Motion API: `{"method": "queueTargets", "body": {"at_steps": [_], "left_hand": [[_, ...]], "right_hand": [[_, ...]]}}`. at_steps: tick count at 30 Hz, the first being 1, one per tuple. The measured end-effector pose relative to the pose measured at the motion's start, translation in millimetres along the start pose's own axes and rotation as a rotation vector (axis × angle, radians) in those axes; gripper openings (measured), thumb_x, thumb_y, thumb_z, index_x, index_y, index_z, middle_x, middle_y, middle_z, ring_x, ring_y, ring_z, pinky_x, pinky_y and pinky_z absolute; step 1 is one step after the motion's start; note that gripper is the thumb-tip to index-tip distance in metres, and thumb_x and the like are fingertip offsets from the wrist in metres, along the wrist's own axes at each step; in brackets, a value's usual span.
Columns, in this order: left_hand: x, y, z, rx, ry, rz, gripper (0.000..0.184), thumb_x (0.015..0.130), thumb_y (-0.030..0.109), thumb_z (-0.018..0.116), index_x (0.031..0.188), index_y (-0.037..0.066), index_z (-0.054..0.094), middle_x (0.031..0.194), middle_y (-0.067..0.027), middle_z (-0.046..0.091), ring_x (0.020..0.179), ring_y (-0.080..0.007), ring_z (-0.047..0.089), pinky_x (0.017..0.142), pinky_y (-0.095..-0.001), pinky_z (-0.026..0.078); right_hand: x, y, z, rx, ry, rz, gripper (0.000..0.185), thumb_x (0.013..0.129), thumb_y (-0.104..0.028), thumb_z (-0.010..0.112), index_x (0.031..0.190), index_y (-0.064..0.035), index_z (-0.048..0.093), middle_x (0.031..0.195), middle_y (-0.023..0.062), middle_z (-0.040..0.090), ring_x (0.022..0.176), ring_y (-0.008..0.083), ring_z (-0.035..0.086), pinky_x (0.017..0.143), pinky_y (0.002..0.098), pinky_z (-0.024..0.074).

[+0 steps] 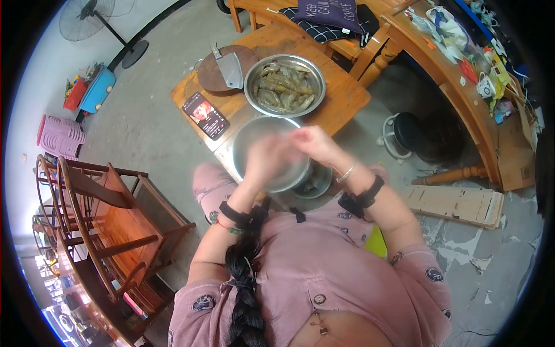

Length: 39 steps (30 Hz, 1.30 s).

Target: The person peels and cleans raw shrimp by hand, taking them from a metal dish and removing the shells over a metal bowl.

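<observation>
Head view, the only feed I have. I am looking down past a pink-clad chest at two forearms angled forward and inward, so that the hands meet over the large metal basin point(250, 134) at the near edge of the wooden table point(348, 105).

Left hand point(270, 157): motion-blurred. I read the forearm running up and slightly inward, the back of the hand partly towards me, the fingers directed at the other hand. How far they are spread, and whether they have hold of anything, I cannot tell. A black strap point(234, 215) circles the forearm.

Right hand point(315, 143): sharper at the wrist. I note the forearm slanting up and to the left, the wrist bent inward, the fingers curled with the tips drawn towards the thumb. The tips blur where they meet the left hand, so I cannot tell what, if anything, sits between them. A thin bangle point(345, 174) rings the wrist.

Prawns point(283, 87) lie heaped in a steel bowl point(249, 95) on the table, just beyond the basin. I see a smaller container point(317, 184) partly hidden beneath the basin's near right side. Left of the bowl, a cleaver point(232, 70) rests on a round board point(210, 78); a lit phone point(206, 115) lies nearer.
</observation>
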<state>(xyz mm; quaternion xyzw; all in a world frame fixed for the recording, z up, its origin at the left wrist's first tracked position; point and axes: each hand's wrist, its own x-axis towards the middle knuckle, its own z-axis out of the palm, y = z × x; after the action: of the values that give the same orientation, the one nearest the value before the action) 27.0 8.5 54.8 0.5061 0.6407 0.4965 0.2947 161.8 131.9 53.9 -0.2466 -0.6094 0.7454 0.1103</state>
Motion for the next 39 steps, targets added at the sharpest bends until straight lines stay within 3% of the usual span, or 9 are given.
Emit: {"method": "queueTargets", "body": {"at_steps": [2, 4, 7, 11, 17, 21, 29, 33, 39], "left_hand": [[-2.6, 4.1, 2.3, 0.157, 0.118, 0.147, 0.009, 0.088, 0.005, 0.061, 0.094, -0.001, 0.064, 0.069, -0.0068, 0.063, 0.058, -0.0123, 0.058, 0.056, -0.0271, 0.048], [-4.2, 8.0, 5.5, 0.195, 0.186, 0.16, 0.008, 0.087, 0.004, 0.062, 0.094, 0.0, 0.065, 0.069, -0.0087, 0.063, 0.058, -0.0142, 0.059, 0.057, -0.0281, 0.048], [-5.1, 13.6, 8.7, 0.27, 0.306, 0.223, 0.008, 0.086, 0.003, 0.063, 0.093, 0.002, 0.066, 0.071, -0.0116, 0.063, 0.061, -0.0181, 0.061, 0.059, -0.0297, 0.048], [-3.5, 20.5, 9.4, 0.292, 0.42, 0.323, 0.007, 0.086, 0.004, 0.064, 0.092, 0.002, 0.066, 0.075, -0.0132, 0.065, 0.064, -0.0211, 0.063, 0.061, -0.0305, 0.049], [-3.4, 6.9, 14.3, 0.248, 0.489, 0.277, 0.008, 0.086, 0.005, 0.064, 0.093, 0.002, 0.066, 0.077, -0.0139, 0.066, 0.067, -0.0211, 0.065, 0.063, -0.0304, 0.05], [-0.7, 1.2, 9.0, 0.29, 0.405, 0.16, 0.01, 0.086, 0.007, 0.065, 0.094, 0.002, 0.066, 0.079, -0.0142, 0.067, 0.069, -0.0221, 0.066, 0.063, -0.0304, 0.05], [1.0, 49.9, -9.0, 0.445, 0.143, 0.283, 0.021, 0.08, 0.001, 0.066, 0.101, 0.005, 0.065, 0.083, -0.0129, 0.066, 0.079, -0.032, 0.063, 0.068, -0.0385, 0.05], [-0.5, 34.3, -8.1, 0.434, 0.138, 0.401, 0.021, 0.078, -0.002, 0.066, 0.098, 0.005, 0.063, 0.084, -0.0131, 0.065, 0.079, -0.0325, 0.063, 0.069, -0.0387, 0.05], [0.3, 25.3, -10.6, 0.414, 0.011, 0.519, 0.023, 0.076, -0.003, 0.067, 0.097, 0.003, 0.059, 0.09, -0.0134, 0.062, 0.081, -0.0329, 0.062, 0.07, -0.0393, 0.051]], "right_hand": [[-2.4, 0.4, -0.5, 0.11, -0.002, 0.08, 0.021, 0.094, -0.005, 0.055, 0.112, 0.0071, 0.055, 0.086, 0.0105, 0.066, 0.068, 0.0164, 0.067, 0.06, 0.026, 0.0567], [-4.1, 2.8, -0.7, 0.384, 0.014, 0.17, 0.022, 0.094, -0.005, 0.056, 0.113, 0.0049, 0.054, 0.09, 0.009, 0.065, 0.071, 0.0144, 0.066, 0.062, 0.0241, 0.0563], [-5.4, 5.7, 0.4, 0.555, 0.014, 0.237, 0.021, 0.093, -0.004, 0.057, 0.112, 0.0034, 0.053, 0.091, 0.0082, 0.063, 0.074, 0.0138, 0.065, 0.064, 0.0224, 0.0558], [-4.4, 7.5, 2.8, 0.589, 0.001, 0.229, 0.018, 0.093, -0.003, 0.057, 0.11, 0.0019, 0.053, 0.09, 0.008, 0.062, 0.076, 0.0139, 0.065, 0.065, 0.0218, 0.0554], [-8.6, 3.5, 11.3, 0.593, 0.088, 0.194, 0.017, 0.092, -0.004, 0.058, 0.108, 0.0021, 0.054, 0.086, 0.008, 0.063, 0.073, 0.0142, 0.065, 0.062, 0.0223, 0.0543], [-8.5, -6.3, 5.2, 0.391, 0.117, 0.088, 0.017, 0.093, -0.006, 0.057, 0.107, 0.0034, 0.055, 0.081, 0.0073, 0.062, 0.068, 0.0126, 0.063, 0.06, 0.0219, 0.0533], [-5.4, -24.4, 0.6, -0.037, 0.079, -0.073, 0.012, 0.095, -0.005, 0.053, 0.103, 0.0021, 0.059, 0.083, 0.0058, 0.063, 0.067, 0.0117, 0.063, 0.061, 0.0242, 0.0537], [-5.5, -21.9, -1.4, -0.076, 0.039, -0.066, 0.011, 0.095, -0.005, 0.054, 0.102, 0.0021, 0.059, 0.084, 0.0058, 0.064, 0.066, 0.0114, 0.063, 0.061, 0.0233, 0.0526], [-9.6, -17.2, -14.5, 0.162, -0.072, 0.14, 0.01, 0.093, -0.005, 0.058, 0.102, -0.0002, 0.061, 0.079, 0.0009, 0.061, 0.063, 0.0076, 0.056, 0.056, 0.0202, 0.0461]]}}
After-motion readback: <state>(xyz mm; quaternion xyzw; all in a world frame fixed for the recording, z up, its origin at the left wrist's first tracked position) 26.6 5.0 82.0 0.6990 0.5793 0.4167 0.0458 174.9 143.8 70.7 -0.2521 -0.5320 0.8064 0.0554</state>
